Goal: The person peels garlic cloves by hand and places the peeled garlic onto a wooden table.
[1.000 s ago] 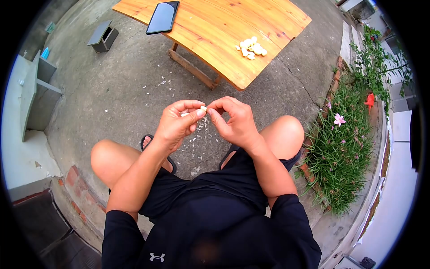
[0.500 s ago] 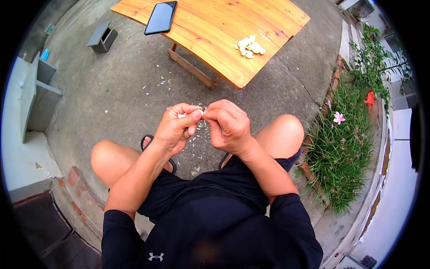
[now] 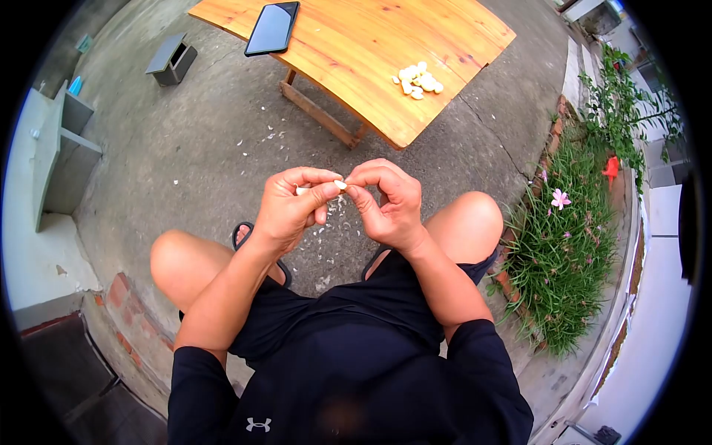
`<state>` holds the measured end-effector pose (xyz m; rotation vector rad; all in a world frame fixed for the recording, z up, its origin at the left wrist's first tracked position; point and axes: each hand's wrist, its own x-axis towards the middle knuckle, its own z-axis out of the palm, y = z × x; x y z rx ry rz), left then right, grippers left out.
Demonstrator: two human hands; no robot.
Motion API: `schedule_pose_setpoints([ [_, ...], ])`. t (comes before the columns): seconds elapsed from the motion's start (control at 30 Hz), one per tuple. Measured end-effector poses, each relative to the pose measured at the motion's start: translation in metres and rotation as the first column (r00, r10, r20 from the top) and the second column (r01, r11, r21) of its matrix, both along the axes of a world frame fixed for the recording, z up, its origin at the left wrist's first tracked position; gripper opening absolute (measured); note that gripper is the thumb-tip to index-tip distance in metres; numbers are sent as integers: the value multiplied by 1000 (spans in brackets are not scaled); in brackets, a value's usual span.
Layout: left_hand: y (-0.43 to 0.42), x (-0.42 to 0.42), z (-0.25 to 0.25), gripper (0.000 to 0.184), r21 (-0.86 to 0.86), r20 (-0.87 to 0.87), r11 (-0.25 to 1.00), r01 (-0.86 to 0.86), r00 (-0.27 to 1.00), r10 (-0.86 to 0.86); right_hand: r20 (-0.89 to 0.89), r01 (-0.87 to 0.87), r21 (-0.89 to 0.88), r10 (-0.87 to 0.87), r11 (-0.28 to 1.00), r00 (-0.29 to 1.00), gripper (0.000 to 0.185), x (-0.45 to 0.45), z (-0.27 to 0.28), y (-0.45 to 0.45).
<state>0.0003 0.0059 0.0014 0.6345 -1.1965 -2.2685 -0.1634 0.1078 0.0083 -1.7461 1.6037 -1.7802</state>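
Note:
My left hand [image 3: 291, 204] pinches a pale garlic clove [image 3: 340, 185] between thumb and index finger, over the ground in front of my knees. A second whitish piece, perhaps another clove, shows among its curled fingers. Thumb and index finger of my right hand [image 3: 389, 204] close on the other end of the same clove. On the wooden table [image 3: 356, 63], near its right front corner, lies a small pile of peeled garlic cloves [image 3: 417, 80]. Bits of pale papery skin [image 3: 320, 231] are scattered on the concrete beneath my hands.
A black-edged tablet or phone [image 3: 272, 29] lies at the table's left edge. A grey box [image 3: 171, 59] stands on the concrete to the left. On the right, a brick-edged bed of grassy plants [image 3: 567, 252] has a pink flower [image 3: 561, 198]. My sandalled feet are below.
My right hand has turned and its fingers have opened out somewhat, so the clove between the fingertips shows more clearly. The left hand has barely moved.

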Motion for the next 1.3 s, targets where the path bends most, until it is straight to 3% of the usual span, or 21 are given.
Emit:
schedule_pose_setpoints([
  [0.13,0,-1,0,14,-87,21,996,-16,1000,18,-18,-2,4,2,1000,1000,11,0,6,1],
  [0.37,8,1,1,11,62,-38,996,-61,997,64,-97,2,-94,-11,996,995,17,7,8,1],
  [0.67,11,-1,-6,13,313,-81,948,-50,994,79,-350,36,-292,-142,956,926,22,8,4,-8],
  [0.97,9,-1,-3,15,314,-72,949,-26,996,52,-257,64,-225,-122,972,959,25,1,2,-8],
  [1.13,10,-2,-3,15,255,-50,965,-58,996,73,-296,125,-210,-185,970,937,26,2,0,-7],
  [1.3,8,-3,1,15,364,-15,930,-51,998,61,-404,132,-237,-221,963,888,25,1,0,-6],
])
